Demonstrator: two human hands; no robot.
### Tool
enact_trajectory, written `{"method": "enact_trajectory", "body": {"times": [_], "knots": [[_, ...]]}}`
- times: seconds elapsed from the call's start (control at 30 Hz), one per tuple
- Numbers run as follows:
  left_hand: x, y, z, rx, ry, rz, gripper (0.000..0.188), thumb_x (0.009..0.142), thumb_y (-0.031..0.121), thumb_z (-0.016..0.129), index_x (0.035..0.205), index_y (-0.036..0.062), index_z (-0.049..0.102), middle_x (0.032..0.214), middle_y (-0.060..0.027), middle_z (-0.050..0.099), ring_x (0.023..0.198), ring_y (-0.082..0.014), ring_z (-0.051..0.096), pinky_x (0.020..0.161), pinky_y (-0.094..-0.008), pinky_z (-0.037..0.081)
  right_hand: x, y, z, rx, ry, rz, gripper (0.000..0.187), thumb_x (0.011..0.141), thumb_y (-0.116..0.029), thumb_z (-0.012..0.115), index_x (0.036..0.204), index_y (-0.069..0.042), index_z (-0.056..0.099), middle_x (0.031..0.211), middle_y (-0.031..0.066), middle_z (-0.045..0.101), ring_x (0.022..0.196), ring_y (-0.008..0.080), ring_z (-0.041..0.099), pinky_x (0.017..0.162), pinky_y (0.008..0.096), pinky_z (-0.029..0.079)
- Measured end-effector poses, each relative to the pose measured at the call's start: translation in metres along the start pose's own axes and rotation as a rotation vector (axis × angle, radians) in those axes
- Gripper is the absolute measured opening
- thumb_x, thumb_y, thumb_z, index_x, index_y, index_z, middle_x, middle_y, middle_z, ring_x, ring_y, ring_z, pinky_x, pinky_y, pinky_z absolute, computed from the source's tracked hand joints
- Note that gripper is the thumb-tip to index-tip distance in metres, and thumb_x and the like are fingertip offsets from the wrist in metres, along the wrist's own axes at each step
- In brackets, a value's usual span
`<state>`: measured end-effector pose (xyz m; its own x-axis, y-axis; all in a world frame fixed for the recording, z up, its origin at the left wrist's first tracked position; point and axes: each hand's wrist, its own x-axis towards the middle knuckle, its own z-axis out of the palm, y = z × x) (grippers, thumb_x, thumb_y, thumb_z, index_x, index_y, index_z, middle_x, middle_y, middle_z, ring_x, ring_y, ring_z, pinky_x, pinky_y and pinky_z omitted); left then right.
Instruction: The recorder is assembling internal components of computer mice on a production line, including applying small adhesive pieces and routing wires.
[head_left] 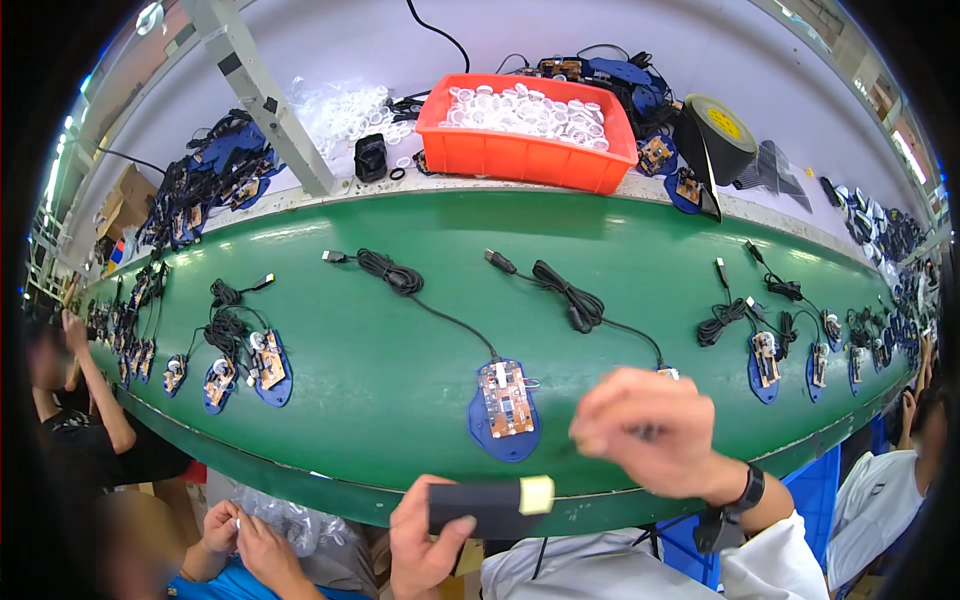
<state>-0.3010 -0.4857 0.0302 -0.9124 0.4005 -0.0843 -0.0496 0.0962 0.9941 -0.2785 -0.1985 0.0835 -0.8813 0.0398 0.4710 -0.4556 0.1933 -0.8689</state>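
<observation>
A block [470, 510] lies in the worker's left fingers [404, 515]. Beyond them, a circuit board [506, 400] lies on the belt [400, 430], left of the right fingers [602, 410]. Farther beyond both, behind a cable coil [572, 296], stands a bin [525, 166] containing rings [520, 115].

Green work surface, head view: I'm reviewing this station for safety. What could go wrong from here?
The right hand could brush the partly hidden board behind it. The black block in the left hand might fall if its grip slackens. The red bin is full of white rings, so a bump could spill some.
</observation>
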Motion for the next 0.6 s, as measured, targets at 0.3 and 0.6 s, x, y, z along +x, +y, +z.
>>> {"method": "enact_trajectory", "body": {"times": [0.3, 0.6], "knots": [[0.026, 0.006, 0.035, 0.438, -0.228, 0.501, 0.027, 0.082, 0.007, 0.081, 0.093, -0.0083, 0.062, 0.125, -0.0215, 0.07, 0.107, -0.0437, 0.064, 0.089, -0.0502, 0.053, 0.031, 0.036, 0.003, -0.216, -0.26, 0.158, 0.034, 0.093, 0.0, 0.074, 0.126, -0.003, 0.072, 0.107, 0.0139, 0.076, 0.09, 0.0294, 0.074, 0.076, 0.0358, 0.058], [0.038, -0.004, 0.044, 0.761, -0.179, 0.56, 0.033, 0.085, 0.022, 0.079, 0.082, -0.0048, 0.059, 0.136, -0.0192, 0.066, 0.12, -0.0395, 0.059, 0.096, -0.0499, 0.044, -0.016, 0.039, 0.01, -0.426, -0.282, 0.181, 0.07, 0.088, 0.004, 0.073, 0.154, -0.005, 0.05, 0.102, 0.0163, 0.075, 0.082, 0.0356, 0.072, 0.07, 0.0424, 0.059]]}}
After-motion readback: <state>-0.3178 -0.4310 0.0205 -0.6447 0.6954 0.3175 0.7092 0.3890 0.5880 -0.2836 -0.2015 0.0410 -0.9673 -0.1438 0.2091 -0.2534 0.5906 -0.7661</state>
